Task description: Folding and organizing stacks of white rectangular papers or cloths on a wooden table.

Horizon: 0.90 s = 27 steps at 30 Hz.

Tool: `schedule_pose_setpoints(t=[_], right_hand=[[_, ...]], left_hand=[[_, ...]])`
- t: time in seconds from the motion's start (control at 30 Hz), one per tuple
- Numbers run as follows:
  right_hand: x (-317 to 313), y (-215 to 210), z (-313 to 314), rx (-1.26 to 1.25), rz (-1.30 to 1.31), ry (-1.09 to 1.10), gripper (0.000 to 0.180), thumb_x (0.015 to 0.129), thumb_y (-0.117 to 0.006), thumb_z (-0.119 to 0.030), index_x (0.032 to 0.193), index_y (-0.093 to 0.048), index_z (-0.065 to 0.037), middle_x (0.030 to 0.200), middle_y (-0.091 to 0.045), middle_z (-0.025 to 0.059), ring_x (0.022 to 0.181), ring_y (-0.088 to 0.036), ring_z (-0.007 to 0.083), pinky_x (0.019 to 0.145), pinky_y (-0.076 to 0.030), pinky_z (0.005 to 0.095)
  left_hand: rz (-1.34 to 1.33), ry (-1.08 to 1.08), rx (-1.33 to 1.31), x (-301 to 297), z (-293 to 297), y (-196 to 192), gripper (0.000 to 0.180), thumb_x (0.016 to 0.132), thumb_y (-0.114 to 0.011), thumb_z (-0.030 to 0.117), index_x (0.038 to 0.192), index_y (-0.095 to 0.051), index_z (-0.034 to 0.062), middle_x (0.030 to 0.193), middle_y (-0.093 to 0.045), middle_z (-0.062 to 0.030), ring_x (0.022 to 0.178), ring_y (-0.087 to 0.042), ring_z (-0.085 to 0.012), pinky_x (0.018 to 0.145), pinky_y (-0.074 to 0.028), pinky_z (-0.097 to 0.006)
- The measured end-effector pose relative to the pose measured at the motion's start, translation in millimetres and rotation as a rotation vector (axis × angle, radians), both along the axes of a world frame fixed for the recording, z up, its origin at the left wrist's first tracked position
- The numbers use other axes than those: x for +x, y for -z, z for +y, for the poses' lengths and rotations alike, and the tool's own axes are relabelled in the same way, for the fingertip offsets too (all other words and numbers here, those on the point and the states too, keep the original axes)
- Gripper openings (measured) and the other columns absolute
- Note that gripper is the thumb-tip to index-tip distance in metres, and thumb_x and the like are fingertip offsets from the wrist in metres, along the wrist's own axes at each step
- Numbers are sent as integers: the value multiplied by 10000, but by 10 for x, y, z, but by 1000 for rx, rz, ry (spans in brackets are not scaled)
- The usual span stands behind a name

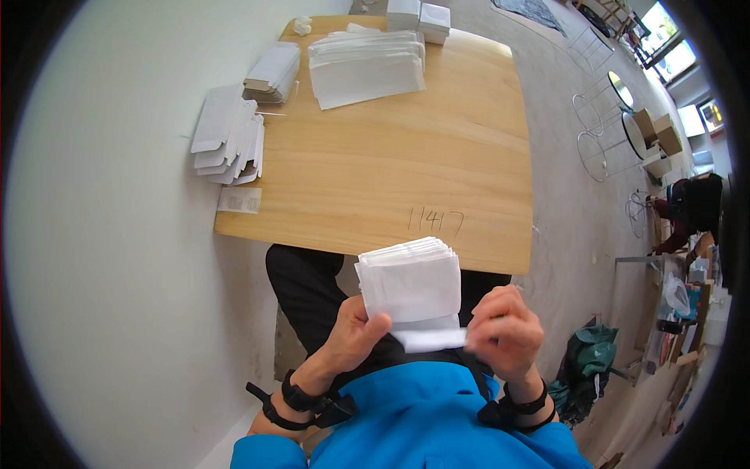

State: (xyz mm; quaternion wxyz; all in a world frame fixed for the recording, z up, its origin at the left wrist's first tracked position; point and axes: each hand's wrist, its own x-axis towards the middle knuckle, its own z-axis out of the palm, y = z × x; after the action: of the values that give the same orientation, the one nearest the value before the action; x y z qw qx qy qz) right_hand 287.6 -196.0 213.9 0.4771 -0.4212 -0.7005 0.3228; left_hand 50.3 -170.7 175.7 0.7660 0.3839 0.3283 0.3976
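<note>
My left hand (350,338) grips a thick stack of folded white papers (412,285) by its lower left side, thumb on top. The stack looks like flat paper sleeves or envelopes and is held above my lap, just off the table's near edge. From its lower end a loose white paper flap (428,338) hangs toward me. The curled fingers of my right hand (508,332) close at the right end of this flap; they are slightly blurred.
On the wooden table (406,156) lies a pile of larger white sheets (367,70). White flattened boxes (223,133) and a second white stack (273,74) line the left edge by the wall. White box stacks (403,14) stand at the far edge. A person (691,207) is far right.
</note>
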Motion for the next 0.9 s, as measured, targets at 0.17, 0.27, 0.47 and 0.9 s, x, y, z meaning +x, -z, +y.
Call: schedule_pose_setpoints(t=[0.17,0.27,0.47,0.9], right_hand=[[30,-24,5,-35,51,29,205,711,-765,-187,819,-674,-38,867,-634,102,834,-584,225,708,-456,337],[-74,-99,29,-68,80,169,259,736,-754,-207,886,-658,-19,910,-628,129,839,-593,223,727,-470,319],[-232,-30,101,-65,26,299,372,674,-816,-90,969,-606,-9,893,-626,109,801,-593,193,725,-478,285],[-344,-23,50,-181,205,379,351,675,-817,-6,940,-589,-36,773,-630,43,738,-574,157,678,-464,272]], left_hand=[[114,13,71,23,63,-144,201,896,-645,104,1056,-656,-16,953,-684,-69,855,-612,-105,748,-495,-250],[141,-4,103,34,43,-146,189,879,-665,98,1036,-672,-7,912,-691,-55,809,-614,-95,701,-494,-241],[152,-31,95,34,39,-162,171,853,-694,78,1005,-683,-1,895,-692,-40,795,-607,-78,676,-485,-227],[104,4,67,-39,9,-78,253,835,-725,109,1050,-659,-7,922,-682,-48,813,-605,-89,703,-488,-231]])
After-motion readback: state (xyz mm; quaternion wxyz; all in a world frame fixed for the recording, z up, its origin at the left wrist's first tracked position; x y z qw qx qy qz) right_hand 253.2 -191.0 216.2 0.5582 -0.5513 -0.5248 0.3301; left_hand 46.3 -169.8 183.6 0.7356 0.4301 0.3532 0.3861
